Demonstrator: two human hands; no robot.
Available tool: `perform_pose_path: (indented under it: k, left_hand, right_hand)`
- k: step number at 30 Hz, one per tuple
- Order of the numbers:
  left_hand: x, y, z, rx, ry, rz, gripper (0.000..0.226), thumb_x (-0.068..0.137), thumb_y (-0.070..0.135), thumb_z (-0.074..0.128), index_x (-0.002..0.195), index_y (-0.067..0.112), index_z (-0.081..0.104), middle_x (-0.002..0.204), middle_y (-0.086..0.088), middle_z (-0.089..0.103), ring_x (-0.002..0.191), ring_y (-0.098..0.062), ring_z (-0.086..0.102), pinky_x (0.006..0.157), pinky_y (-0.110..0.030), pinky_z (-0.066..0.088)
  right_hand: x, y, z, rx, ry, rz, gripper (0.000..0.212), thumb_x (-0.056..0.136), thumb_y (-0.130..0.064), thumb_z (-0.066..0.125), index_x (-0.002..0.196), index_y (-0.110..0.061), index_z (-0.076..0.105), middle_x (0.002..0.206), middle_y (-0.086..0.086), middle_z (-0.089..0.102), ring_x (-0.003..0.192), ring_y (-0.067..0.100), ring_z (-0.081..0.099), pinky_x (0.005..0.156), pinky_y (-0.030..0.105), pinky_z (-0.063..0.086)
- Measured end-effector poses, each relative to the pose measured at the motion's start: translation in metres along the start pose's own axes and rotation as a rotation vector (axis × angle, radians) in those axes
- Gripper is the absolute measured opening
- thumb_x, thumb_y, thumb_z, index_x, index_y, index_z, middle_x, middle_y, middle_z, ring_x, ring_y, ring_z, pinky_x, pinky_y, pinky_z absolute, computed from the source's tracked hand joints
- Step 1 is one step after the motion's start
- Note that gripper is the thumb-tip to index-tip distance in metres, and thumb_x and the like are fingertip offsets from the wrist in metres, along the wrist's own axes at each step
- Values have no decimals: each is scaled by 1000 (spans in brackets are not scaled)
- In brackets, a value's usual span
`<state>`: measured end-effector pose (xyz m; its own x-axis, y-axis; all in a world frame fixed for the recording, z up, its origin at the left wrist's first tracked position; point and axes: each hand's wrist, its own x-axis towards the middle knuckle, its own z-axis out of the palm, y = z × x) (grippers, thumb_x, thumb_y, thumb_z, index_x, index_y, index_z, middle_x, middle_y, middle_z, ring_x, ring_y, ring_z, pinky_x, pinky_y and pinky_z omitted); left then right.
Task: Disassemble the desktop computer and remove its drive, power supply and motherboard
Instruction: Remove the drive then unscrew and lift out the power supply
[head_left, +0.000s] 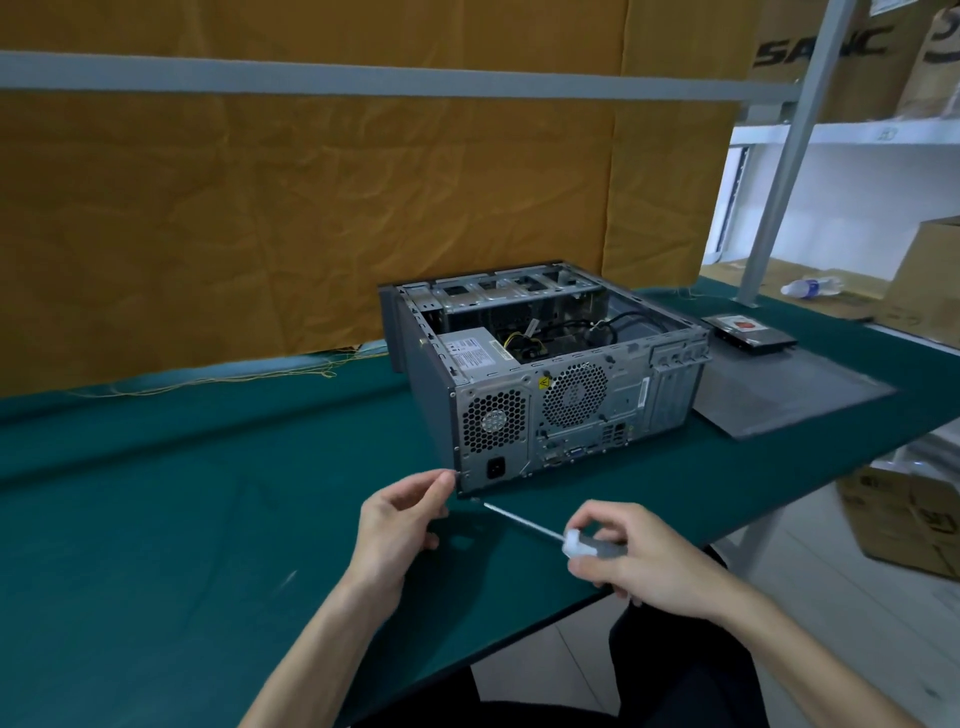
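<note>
Computer (545, 374) lies on its side on the green desk (182, 519), open face up, rear panel toward the person; side panel (789, 389) lies flat just beside it on the right, with a drive (748, 332) resting at that panel's far edge. Power supply (478, 353) sits in the near left corner of the case, its fan grille and socket showing at the rear; loose cables (597, 327) lie inside over the board area; the motherboard itself is mostly hidden.

Left hand (400, 525) has its fingertips pinched together at the lower left rear corner of the case, apparently on a small screw, too small to confirm. Right hand (634, 556) is wrapped round the handle of a screwdriver (545, 535); the shaft points at that same corner, tip at or just below the case edge.

Judgement: supply screws are being taken out; drive appears already removed; supply and board remain.

Risks: a freed screw may slip from the pinch and roll off the desk, since the corner sits near the front edge; the tip may cam out if the shaft is held off-axis, as its slant suggests; cables not yet unplugged would snag when the supply is lifted.
</note>
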<state>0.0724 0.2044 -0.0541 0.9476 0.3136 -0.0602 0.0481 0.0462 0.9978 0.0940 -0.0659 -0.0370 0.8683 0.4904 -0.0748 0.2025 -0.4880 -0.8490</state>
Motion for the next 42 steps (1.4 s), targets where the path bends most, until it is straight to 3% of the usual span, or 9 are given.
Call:
perform_pose_path:
  k: [5,8,12,15,18,22,26,31,42]
  left_hand:
    - [4,-14,-5,421,23,205,7,88,24,80,89,30,83,71,15,73,64,1,61,61,-16,49]
    - [0,-17,5,698,44,248,9,89,30,77,96,33,81,74,21,70,71,2,63,62,-21,52]
    - [4,-10,9,871,18,248,12,90,34,73,99,38,79,82,25,65,83,-1,62,62,-22,46]
    - [8,-11,5,831,-30,213,11,88,32,76,97,37,80,81,22,68,81,-2,64,67,-23,51]
    - [11,-11,0,659,3,201,13,89,32,75,84,44,77,77,20,71,72,-2,65,60,-14,49]
    - [15,-5,7,529,27,177,27,91,42,68,65,50,72,75,18,74,71,-8,69,70,-33,60]
    - [17,-2,13,531,28,136,18,86,54,68,69,51,73,74,24,72,77,-4,70,77,-37,60]
    - [16,-5,18,597,85,130,15,80,65,70,70,54,71,74,34,67,78,4,65,72,-29,56]
    - [15,-2,21,593,101,85,17,80,64,71,79,47,76,71,30,69,78,1,67,71,-28,56]
  right_hand:
    - [5,13,-4,55,66,77,10,89,-24,73,93,-26,64,68,1,68,46,17,55,38,23,40]
    - [9,10,2,42,65,100,11,89,-26,71,95,-19,64,71,2,70,43,16,57,35,20,36]
    - [15,0,11,31,63,121,13,88,-26,70,97,-19,65,70,-1,69,47,17,59,39,25,42]
    - [16,-3,16,31,66,123,12,89,-26,69,98,-19,65,69,-1,67,47,16,57,40,25,42]
    - [15,-3,22,15,70,119,13,89,-29,70,98,-21,65,68,-3,67,47,15,56,40,24,40]
    - [19,-7,27,3,77,112,12,89,-30,69,97,-23,65,69,-4,68,47,13,55,40,24,40]
    - [23,-12,32,1,86,118,10,90,-28,68,97,-22,65,67,-4,67,46,13,55,40,25,39]
    - [22,-12,32,9,88,138,10,90,-29,67,96,-22,64,67,-4,67,46,13,55,40,25,39]
    - [19,-26,39,135,46,216,12,94,-21,65,98,-11,61,67,2,65,45,15,52,39,24,36]
